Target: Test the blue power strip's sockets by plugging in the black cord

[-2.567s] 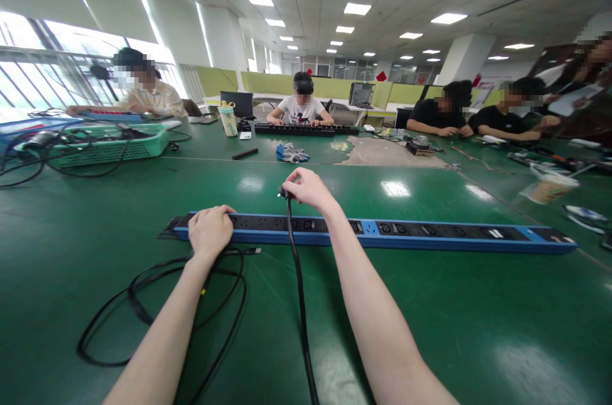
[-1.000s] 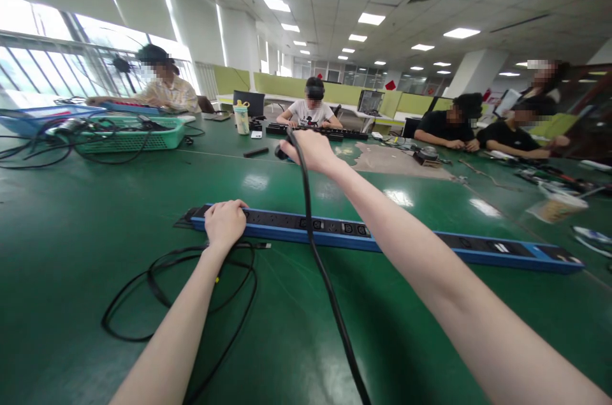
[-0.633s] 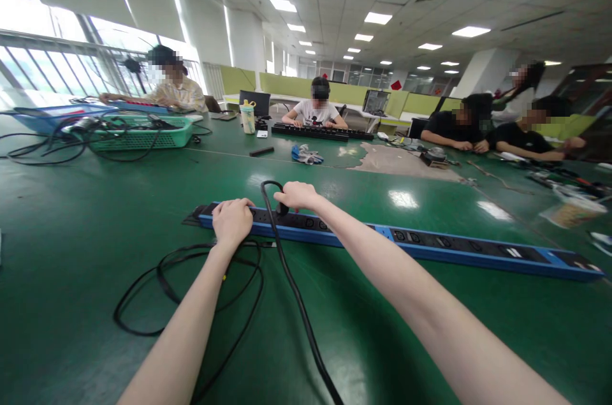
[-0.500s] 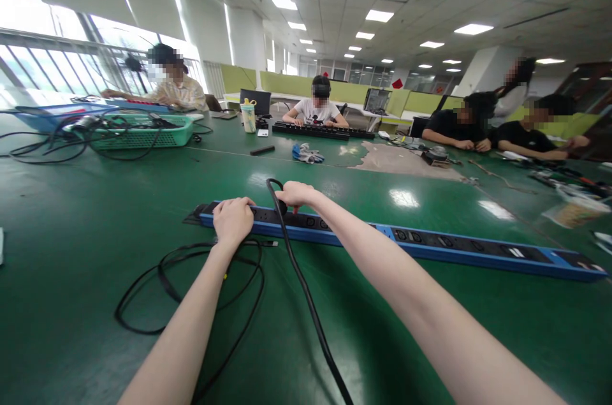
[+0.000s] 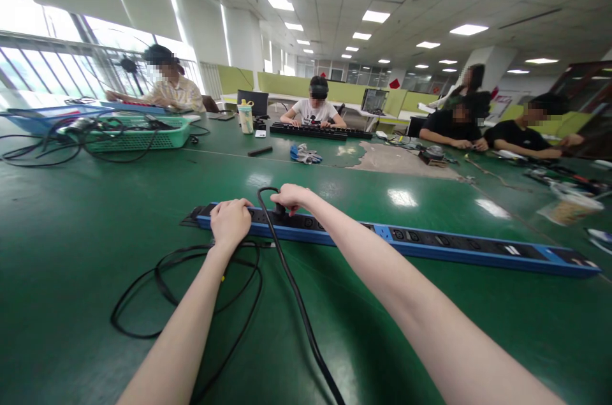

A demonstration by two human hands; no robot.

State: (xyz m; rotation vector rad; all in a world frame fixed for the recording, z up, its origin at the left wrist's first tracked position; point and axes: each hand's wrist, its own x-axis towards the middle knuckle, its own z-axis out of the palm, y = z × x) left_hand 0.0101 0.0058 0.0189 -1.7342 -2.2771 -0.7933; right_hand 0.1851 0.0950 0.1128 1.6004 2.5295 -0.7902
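Note:
A long blue and black power strip point(image 5: 444, 241) lies across the green table, its sockets facing up. Near its left end my left hand point(image 5: 231, 221) is wrapped over the strip, pressing it against the tabletop. My right hand point(image 5: 295, 197) is closed on a black power plug point(image 5: 280, 207), which stands at a socket a little right of my left hand. How far the plug is seated is hidden by my fingers. From the plug a thick black cable point(image 5: 292, 284) arches up and runs down towards me. A thinner black cable point(image 5: 122, 322) lies coiled beside my left forearm.
A green basket point(image 5: 160, 137) of cables stands at the far left beside a blue tray point(image 5: 29, 125). Gloves point(image 5: 306, 154), a cup point(image 5: 245, 119) and a short black bar point(image 5: 260, 151) lie beyond the strip. Several people sit around the table.
The right hand and plug have tilted slightly, with the plug's body now showing more upright at the strip. The cable's arch has shifted left. The left hand stays on the strip.

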